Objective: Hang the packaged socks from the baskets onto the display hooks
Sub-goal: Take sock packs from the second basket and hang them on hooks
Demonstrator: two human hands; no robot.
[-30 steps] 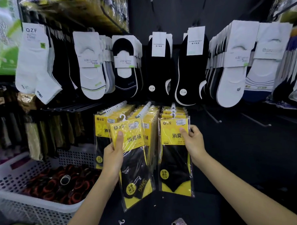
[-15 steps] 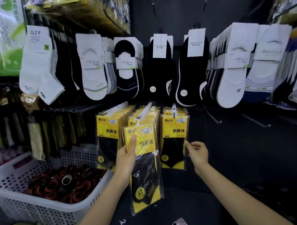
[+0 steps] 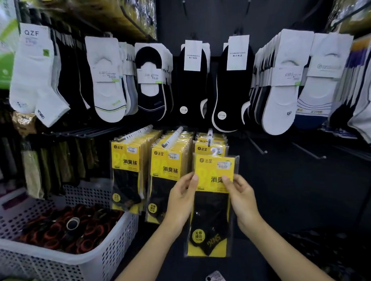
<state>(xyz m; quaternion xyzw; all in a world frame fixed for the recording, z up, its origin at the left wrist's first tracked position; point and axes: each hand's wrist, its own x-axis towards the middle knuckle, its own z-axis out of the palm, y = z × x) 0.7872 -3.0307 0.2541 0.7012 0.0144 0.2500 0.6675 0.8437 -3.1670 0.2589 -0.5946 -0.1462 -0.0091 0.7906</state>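
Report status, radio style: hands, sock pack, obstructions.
Left hand, right hand both pinch sock pack. Its hanger below hook, not yet on. Hung packs crowd hook.

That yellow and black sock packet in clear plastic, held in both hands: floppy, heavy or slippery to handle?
Probably light: the left hand and right hand pinch the yellow and black sock packet with fingertips only. Its glossy clear sleeve may be slippery. It looks flat, so its card probably keeps it fairly stiff.
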